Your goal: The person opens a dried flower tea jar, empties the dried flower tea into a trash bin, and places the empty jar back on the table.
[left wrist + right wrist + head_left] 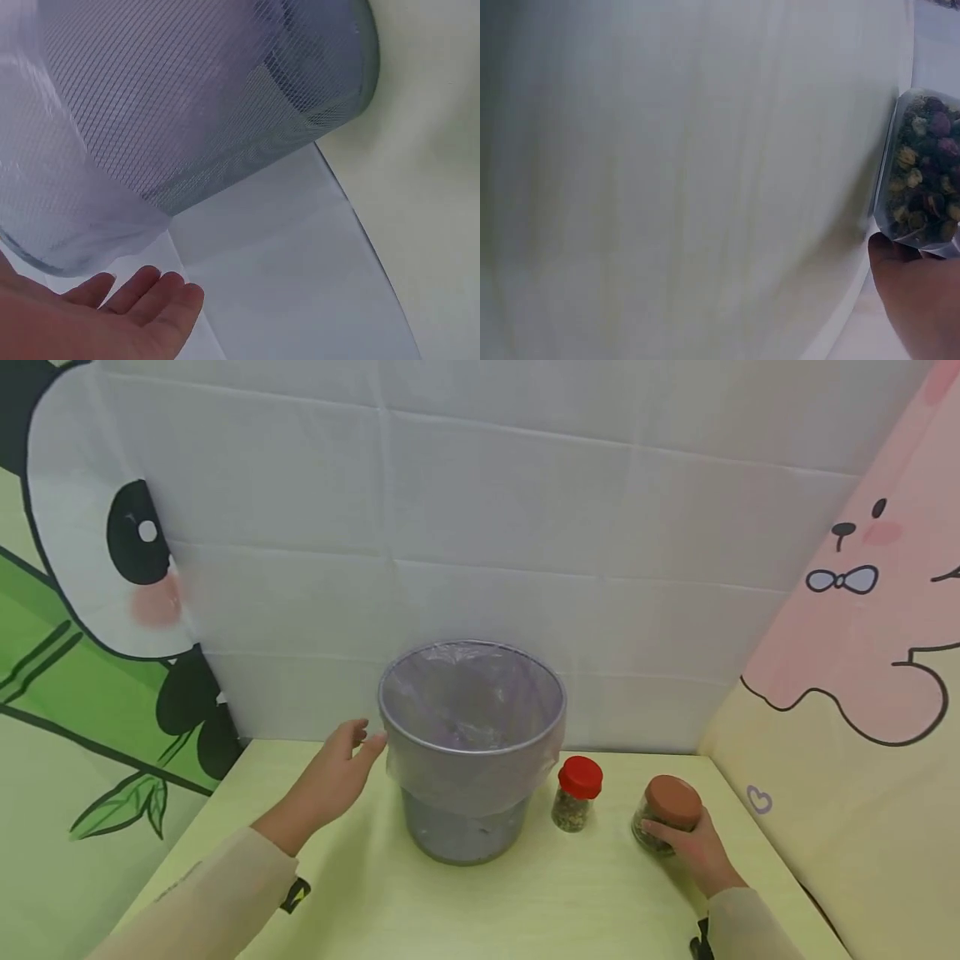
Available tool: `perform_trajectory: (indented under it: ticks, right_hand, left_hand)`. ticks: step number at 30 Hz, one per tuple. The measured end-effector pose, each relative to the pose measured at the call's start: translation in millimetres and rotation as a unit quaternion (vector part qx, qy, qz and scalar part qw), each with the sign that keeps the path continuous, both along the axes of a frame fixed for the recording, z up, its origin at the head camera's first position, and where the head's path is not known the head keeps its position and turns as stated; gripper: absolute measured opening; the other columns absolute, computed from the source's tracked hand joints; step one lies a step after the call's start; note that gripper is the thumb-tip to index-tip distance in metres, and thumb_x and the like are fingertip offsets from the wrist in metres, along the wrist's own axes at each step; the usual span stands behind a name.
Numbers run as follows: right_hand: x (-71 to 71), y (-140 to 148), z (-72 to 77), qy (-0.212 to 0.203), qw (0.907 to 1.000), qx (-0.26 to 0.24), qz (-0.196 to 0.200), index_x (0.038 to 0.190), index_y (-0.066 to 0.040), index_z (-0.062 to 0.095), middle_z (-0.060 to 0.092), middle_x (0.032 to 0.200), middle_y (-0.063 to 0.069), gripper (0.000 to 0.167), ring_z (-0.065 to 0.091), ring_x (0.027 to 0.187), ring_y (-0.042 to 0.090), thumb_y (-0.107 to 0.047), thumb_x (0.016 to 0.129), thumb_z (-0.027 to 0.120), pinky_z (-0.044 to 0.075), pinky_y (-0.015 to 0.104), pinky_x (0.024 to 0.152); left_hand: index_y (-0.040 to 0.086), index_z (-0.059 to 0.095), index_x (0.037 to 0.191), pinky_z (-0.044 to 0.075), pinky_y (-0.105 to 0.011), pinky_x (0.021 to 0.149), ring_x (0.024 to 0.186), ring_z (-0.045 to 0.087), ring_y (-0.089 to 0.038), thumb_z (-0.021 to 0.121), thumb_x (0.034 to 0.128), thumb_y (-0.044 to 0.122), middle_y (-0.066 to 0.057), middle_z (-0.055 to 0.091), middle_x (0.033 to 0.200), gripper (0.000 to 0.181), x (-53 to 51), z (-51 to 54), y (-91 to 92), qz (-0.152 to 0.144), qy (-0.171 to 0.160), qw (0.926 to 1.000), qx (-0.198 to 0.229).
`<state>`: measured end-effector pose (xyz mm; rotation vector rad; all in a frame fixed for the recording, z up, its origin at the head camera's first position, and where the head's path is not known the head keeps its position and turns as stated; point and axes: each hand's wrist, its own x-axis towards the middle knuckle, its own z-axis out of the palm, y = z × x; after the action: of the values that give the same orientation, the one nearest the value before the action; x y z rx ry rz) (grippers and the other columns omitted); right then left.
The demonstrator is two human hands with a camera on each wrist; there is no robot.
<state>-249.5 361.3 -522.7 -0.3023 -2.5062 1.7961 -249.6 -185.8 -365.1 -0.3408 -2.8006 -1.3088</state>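
Note:
A grey mesh waste bin [465, 835] stands on the table, lined with a clear plastic bag [480, 777] folded over its rim. Beside its left side is my left hand [341, 772], fingers loosely bent and holding nothing. In the left wrist view the same hand [127, 315] appears just below the bagged rim; whether it touches the bag I cannot tell. My right hand [701, 852] grips a clear jar with a brown lid [673, 802], thumb across its near side. Dried flower buds [926, 172] fill that jar in the right wrist view.
A smaller jar with a red lid [577, 793] stands upright just right of the bin. White sheeting [480, 510] hangs behind the pale yellow table [450, 918]. Cartoon-printed panels flank the table, a panda [97, 585] at left and a pink animal [855, 643] at right.

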Motion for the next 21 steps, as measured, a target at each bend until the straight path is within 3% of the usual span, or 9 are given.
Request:
perform_trajectory:
  ticks: [4,9,15,17,21]
  right_hand:
    - [-0.4,3,0.0,0.011,0.9999,-0.004,0.007,0.163,-0.004,0.008,0.029,0.158,0.023,0.104,0.030,0.144,0.039,-0.026,0.091,0.081,0.023,0.059,0.117]
    - [-5.2,4,-1.2,0.031,0.9993,-0.017,0.012,0.163,-0.010,0.019,0.037,0.157,0.016,0.097,0.037,0.139,0.026,-0.021,0.090,0.082,0.026,0.049,0.116]
    - [-9.5,7,1.5,0.066,0.9964,-0.036,0.039,0.162,-0.021,0.032,0.051,0.145,-0.013,0.087,0.045,0.128,0.000,-0.013,0.091,0.081,0.030,0.035,0.112]
    - [-8.8,7,2.5,0.072,0.9956,-0.043,0.041,0.162,-0.020,0.033,0.051,0.141,-0.018,0.086,0.045,0.127,-0.002,-0.013,0.091,0.080,0.029,0.037,0.114]
    - [-6.6,7,5.9,0.092,0.9926,-0.065,0.045,0.162,-0.019,0.032,0.050,0.144,-0.014,0.085,0.042,0.131,0.001,-0.010,0.092,0.078,0.023,0.048,0.118]
  left_hand:
    - [-0.008,0.022,0.158,0.035,-0.065,0.108,0.138,0.041,-0.049,0.027,0.1047,0.068,-0.031,0.040,0.150,0.092,-15.7,12.7,2.2,0.023,-0.018,0.9995,0.012]
    - [-0.005,0.030,0.155,0.035,-0.064,0.108,0.137,0.041,-0.046,0.024,0.1019,0.073,-0.028,0.042,0.149,0.094,-26.3,26.0,4.4,0.047,-0.036,0.9977,0.032]
    - [-0.003,0.041,0.130,0.048,-0.045,0.086,0.102,0.053,-0.033,0.029,0.1024,0.071,-0.021,0.051,0.117,0.080,-32.8,36.0,13.1,0.073,-0.045,0.9934,0.076]
    - [-0.003,0.043,0.126,0.051,-0.041,0.083,0.097,0.055,-0.030,0.031,0.1040,0.067,-0.019,0.052,0.111,0.074,-35.4,37.9,16.6,0.078,-0.046,0.9922,0.086]
    - [-0.001,0.049,0.118,0.053,-0.039,0.080,0.090,0.058,-0.028,0.034,0.1080,0.055,-0.016,0.056,0.100,0.059,-39.3,41.5,22.6,0.073,-0.053,0.9924,0.083]
